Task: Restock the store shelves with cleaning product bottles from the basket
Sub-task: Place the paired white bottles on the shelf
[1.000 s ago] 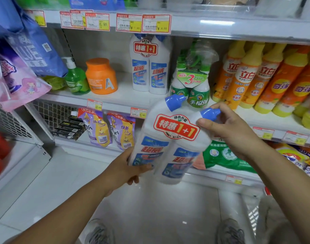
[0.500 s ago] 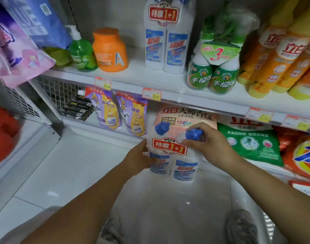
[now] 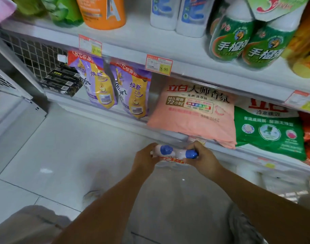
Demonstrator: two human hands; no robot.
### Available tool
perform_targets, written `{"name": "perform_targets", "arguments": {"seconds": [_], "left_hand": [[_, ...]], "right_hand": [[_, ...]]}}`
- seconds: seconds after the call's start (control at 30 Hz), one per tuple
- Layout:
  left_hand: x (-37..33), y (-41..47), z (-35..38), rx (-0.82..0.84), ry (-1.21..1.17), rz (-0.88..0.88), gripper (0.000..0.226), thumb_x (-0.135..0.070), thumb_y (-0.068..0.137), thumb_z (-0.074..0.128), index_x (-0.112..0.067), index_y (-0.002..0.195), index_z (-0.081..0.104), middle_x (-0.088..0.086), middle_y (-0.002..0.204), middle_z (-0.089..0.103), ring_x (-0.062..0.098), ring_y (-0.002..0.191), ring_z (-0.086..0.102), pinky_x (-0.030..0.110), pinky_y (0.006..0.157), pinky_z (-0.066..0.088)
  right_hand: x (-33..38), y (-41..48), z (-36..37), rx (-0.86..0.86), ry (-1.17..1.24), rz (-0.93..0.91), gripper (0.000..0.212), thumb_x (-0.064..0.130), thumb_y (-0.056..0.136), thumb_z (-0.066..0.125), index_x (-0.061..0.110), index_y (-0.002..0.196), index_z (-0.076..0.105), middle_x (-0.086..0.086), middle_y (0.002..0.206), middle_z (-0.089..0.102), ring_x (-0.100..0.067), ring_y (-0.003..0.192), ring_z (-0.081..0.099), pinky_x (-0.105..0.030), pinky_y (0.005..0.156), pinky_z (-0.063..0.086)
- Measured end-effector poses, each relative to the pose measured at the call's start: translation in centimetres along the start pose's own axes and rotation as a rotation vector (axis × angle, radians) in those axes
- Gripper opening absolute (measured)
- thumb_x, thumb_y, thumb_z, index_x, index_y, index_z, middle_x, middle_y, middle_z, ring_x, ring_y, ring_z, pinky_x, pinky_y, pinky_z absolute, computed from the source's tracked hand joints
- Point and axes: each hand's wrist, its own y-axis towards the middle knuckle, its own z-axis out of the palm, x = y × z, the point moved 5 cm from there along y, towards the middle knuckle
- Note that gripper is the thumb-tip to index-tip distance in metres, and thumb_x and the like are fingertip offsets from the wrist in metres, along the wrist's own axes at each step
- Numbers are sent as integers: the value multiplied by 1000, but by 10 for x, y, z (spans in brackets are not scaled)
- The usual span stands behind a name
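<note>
Blue caps [image 3: 165, 149]: two side by side, tops turned up toward the camera, and the hold is right at them
Right hand [image 3: 201, 161]: fingers curled round the right-hand cap and neck, a full wrap
Left hand [image 3: 144, 158]: gripping the left bottle just below its cap
Twin pack [image 3: 175, 153]: two white cleaner bottles banded by a red promo sleeve [image 3: 171, 160], held low over the floor tiles [image 3: 71, 147], just in front of the bottom shelf lip, not on any shelf yet
Handling: stiff plastic, probably full and weighty; the smooth walls could slip and the sleeve may let the pair splay, so necks plus a palm under the base looks the safer hold
Bottom shelf [image 3: 168, 133]: pink detergent bag [image 3: 191, 113] lies right behind the pack
Upper shelf [image 3: 124, 50]: matching white pair [image 3: 163, 13] stands there, likely the home slot, well above both hands
</note>
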Motion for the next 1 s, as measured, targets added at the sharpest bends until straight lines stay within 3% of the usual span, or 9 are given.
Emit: {"name": "perform_targets", "arguments": {"seconds": [0.13, 0.27, 0.4, 0.5, 0.67, 0.77, 0.87, 0.93, 1.0], "left_hand": [[6, 7, 3, -28, 57, -12, 46, -4, 80, 77, -14, 122, 63, 0, 101, 69, 13, 88, 64, 4, 68, 42], [-5, 10, -4, 66, 159, -32, 54, -9, 81, 78, -12, 131, 58, 2, 115, 65, 17, 101, 63, 17, 85, 43], [-53, 7, -30, 173, 340, 128, 49, -4, 87, 70, -11, 133, 57, 9, 130, 62, 25, 114, 61, 29, 101, 45], [-124, 6, -72, -60, 336, 342, 35, -7, 91, 63, -16, 125, 63, 2, 116, 65, 17, 99, 62, 30, 92, 49], [-216, 19, -143, -518, 434, 655, 41, -15, 86, 70, -15, 127, 62, 6, 125, 62, 27, 118, 52, 34, 100, 37], [-227, 47, -163, -584, 496, 664, 62, -32, 85, 74, -17, 141, 50, 10, 151, 43, 31, 142, 33, 42, 115, 24], [-223, 75, -163, -526, 588, 607, 71, -51, 90, 60, -24, 151, 36, 7, 163, 20, 29, 152, 9, 52, 120, 13], [-222, 87, -162, -505, 628, 578, 71, -53, 92, 57, -27, 153, 31, 5, 165, 14, 28, 152, 2, 50, 120, 8], [-223, 93, -161, -518, 629, 587, 69, -51, 91, 59, -28, 152, 34, 4, 164, 16, 29, 152, 1, 49, 120, 6]], "right_hand": [[-10, 6, 7, -31, 28, 64, 33, 3, 81, 75, 23, 81, 48, 1, 81, 57, -11, 69, 47, -18, 61, 38], [-7, 11, 7, 41, -13, 93, 27, 8, 84, 74, 18, 91, 50, 2, 87, 56, -14, 78, 50, -9, 60, 38], [16, 9, -9, 44, -19, 95, 23, 19, 88, 72, 26, 104, 58, 11, 99, 60, -14, 96, 59, -20, 78, 45], [79, 3, -44, -179, 100, -78, 18, 19, 91, 68, 32, 103, 65, 14, 106, 68, -3, 101, 63, -26, 93, 50], [212, -9, -103, -463, 199, -456, 16, 16, 92, 67, 30, 101, 65, 14, 99, 70, -5, 90, 66, -23, 81, 53], [259, 14, -124, -477, 206, -552, 29, 18, 95, 64, 32, 120, 57, 10, 123, 62, -3, 114, 58, -23, 97, 48], [282, 64, -140, -544, 63, -531, 60, 27, 93, 65, 25, 147, 37, 0, 148, 44, -13, 136, 42, -35, 115, 36], [291, 90, -148, -632, 95, -525, 71, 27, 86, 68, 21, 148, 34, -4, 146, 46, -19, 135, 44, -42, 115, 37], [295, 113, -156, -696, 190, -459, 80, 18, 83, 73, 15, 149, 30, -8, 144, 47, -17, 131, 46, -38, 115, 37]]}}
